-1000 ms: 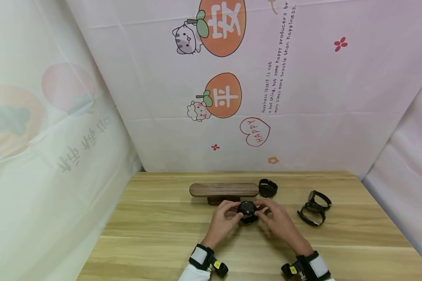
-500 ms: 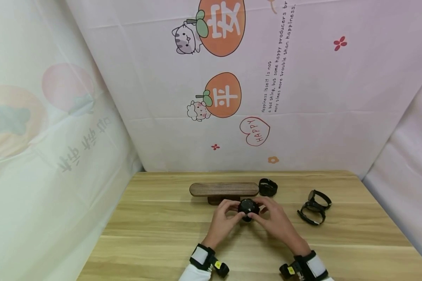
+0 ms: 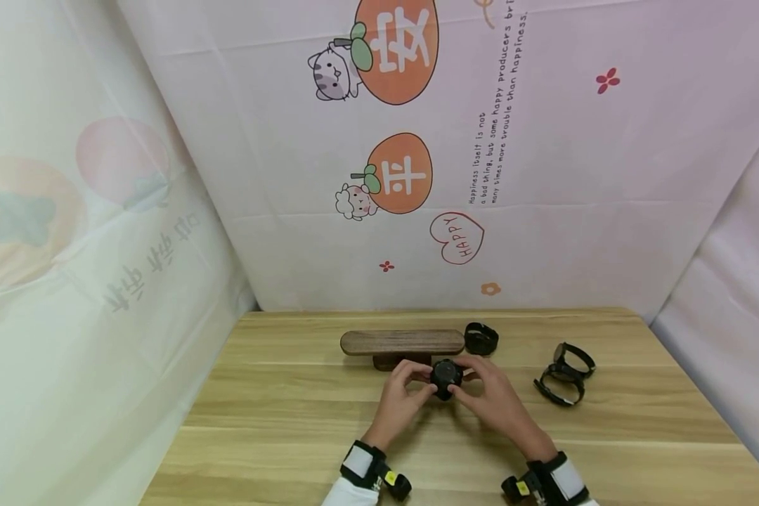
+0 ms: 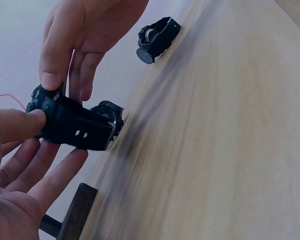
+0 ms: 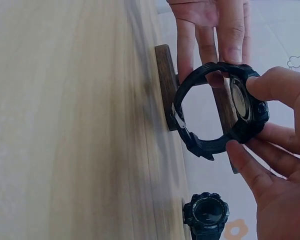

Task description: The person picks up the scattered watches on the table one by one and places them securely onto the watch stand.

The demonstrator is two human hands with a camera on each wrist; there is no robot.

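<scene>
A black wristwatch (image 3: 445, 374), its strap fastened into a loop, is held between both hands in front of the wooden stand. My left hand (image 3: 400, 402) pinches the left side of the case with thumb and fingers. On the opposite side my right hand (image 3: 498, 402) grips it, the thumb at the case's lower right edge. From the right wrist view, the watch strap (image 5: 215, 146) forms a ring with its buckle side toward the tabletop. Seen from the left wrist, the watch strap (image 4: 82, 127) hangs off the case, close over the wood.
Behind the hands stands a dark brown wooden stand (image 3: 402, 342) with a rounded horizontal bar on a short base. Another black watch (image 3: 481, 339) sits at the bar's right end. Farther right, two looped black watches (image 3: 561, 386) lie together on the light wooden table (image 3: 278, 422).
My right hand has shifted slightly left, its thumb moving inward to the lower edge of the case. The watch has turned a little between the hands; the left hand has hardly moved.
</scene>
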